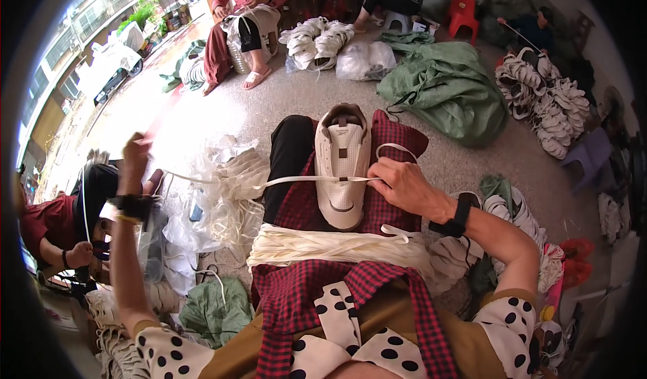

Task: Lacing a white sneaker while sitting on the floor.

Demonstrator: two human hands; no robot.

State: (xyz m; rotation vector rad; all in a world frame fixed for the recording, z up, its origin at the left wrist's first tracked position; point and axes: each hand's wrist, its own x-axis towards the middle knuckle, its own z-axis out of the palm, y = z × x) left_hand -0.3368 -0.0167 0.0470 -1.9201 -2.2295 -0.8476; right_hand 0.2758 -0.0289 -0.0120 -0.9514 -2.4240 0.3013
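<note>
A cream sneaker with brown trim lies sole down across my lap, its toe toward me. One flat white shoelace crosses its upper and runs through a small loop on the tongue. At the shoe's right side, my right hand pinches this lace, with a loop of it curving above the fingers. My left hand is raised far out to the left, closed and somewhat blurred, with the lace drawn out toward it. Just below the toe, a thick bundle of cream laces lies over the red-and-black checked apron.
Clear plastic bags lie left of my knees. Green sacks and heaps of shoes lie ahead and to the right, near a red chair. Another person sits close on my left; others sit at the back.
</note>
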